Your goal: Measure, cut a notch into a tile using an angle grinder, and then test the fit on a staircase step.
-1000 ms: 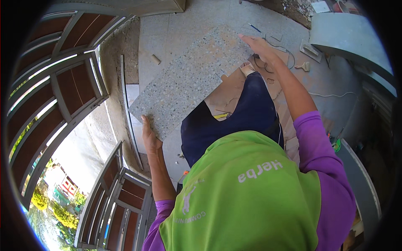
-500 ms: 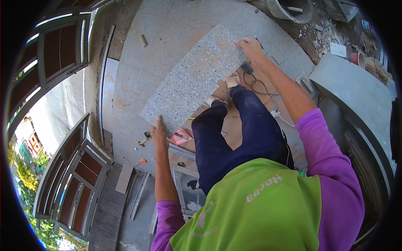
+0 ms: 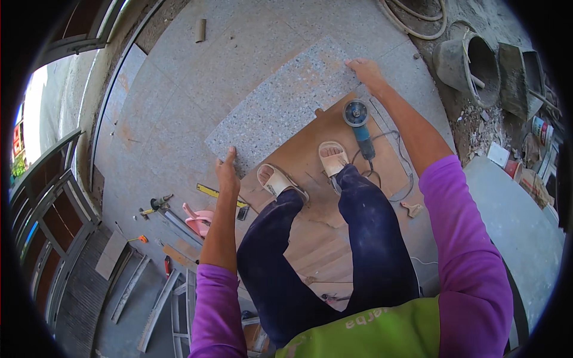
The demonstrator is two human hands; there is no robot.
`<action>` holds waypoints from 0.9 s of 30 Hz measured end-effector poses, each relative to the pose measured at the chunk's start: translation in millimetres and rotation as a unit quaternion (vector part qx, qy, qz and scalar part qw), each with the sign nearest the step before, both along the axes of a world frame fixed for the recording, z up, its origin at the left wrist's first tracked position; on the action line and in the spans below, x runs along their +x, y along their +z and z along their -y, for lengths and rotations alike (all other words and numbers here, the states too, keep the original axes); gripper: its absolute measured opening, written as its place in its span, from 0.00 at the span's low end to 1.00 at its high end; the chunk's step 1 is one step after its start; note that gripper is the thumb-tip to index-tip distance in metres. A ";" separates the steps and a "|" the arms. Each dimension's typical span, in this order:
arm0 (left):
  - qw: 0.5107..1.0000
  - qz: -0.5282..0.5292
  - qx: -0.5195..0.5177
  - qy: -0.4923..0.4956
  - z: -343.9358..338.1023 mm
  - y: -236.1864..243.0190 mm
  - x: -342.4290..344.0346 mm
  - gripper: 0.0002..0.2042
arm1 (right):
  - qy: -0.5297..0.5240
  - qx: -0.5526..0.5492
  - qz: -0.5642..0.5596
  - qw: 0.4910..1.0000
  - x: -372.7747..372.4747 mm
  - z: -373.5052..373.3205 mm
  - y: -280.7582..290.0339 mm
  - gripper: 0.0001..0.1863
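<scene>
A long speckled grey terrazzo tile [image 3: 286, 98] slants across the view ahead of my feet, with orange-brown dusty smears on its face. My left hand [image 3: 227, 171] grips its near left corner, thumb on top and the other fingers mostly out of sight. At the far right end my right hand [image 3: 365, 73] is closed on the tile's edge. Close to my right forearm, an angle grinder [image 3: 362, 128] with a teal body and round disc lies on a brown board [image 3: 304, 143]; its cord curls beside it.
A yellow level or ruler [image 3: 208, 190], a pink plastic item [image 3: 197, 219] and a scraper [image 3: 412, 209] lie around my sandalled feet. Far right stand a mortar-caked bucket [image 3: 482, 68] and rubble [image 3: 477, 128]. Metal frames [image 3: 158, 310] lie at lower left, near slatted gates [image 3: 62, 221].
My view has tilted and shifted, bringing the grinder and both sandals into plain sight. The tile stays in both hands and now sits farther ahead of my feet.
</scene>
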State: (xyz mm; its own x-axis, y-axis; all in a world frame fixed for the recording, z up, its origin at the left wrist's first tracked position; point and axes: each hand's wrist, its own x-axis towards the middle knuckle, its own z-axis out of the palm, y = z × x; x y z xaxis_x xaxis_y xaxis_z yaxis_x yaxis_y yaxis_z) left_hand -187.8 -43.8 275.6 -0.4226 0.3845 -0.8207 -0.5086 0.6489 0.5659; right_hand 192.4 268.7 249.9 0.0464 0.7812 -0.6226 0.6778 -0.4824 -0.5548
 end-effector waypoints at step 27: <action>0.981 0.127 -0.057 -0.136 44.6 -181.8 11.4 0.37 | 0.441 0.215 0.186 0.851 0.8 -25.2 -164.9 0.20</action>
State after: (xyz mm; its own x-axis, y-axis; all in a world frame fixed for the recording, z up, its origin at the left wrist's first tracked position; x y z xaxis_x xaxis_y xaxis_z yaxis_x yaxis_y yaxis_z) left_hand -176.4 -88.4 93.8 -0.0924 0.3541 -0.9307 -0.4230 0.8321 0.3586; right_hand 193.2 293.9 85.1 -0.5445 0.7668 -0.3401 0.8388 0.4984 -0.2193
